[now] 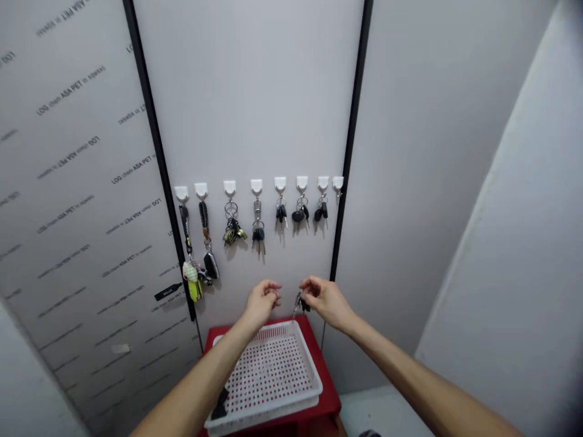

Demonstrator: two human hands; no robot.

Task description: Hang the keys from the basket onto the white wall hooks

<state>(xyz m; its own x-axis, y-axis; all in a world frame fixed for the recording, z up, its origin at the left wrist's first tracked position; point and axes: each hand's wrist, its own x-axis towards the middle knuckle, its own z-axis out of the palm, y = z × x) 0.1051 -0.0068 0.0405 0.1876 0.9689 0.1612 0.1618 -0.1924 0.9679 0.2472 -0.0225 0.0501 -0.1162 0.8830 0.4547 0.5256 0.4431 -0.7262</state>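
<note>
My right hand (325, 300) is pinched on a small bunch of black keys (301, 303) held above the far edge of a white perforated basket (273, 373). My left hand (264, 298) hovers just left of the keys with its fingers curled together; nothing shows in them. On the wall above runs a row of white hooks (256, 185). Most hooks carry key bunches, such as a black fob set (258, 227). The rightmost hook (337, 182) looks bare.
The basket sits on a red stool (330, 394) against the wall. A dark item (221, 403) lies in the basket's near left corner. Two lanyard key sets (195, 267) hang lowest at the left. Black vertical strips (348, 152) frame the wall panel.
</note>
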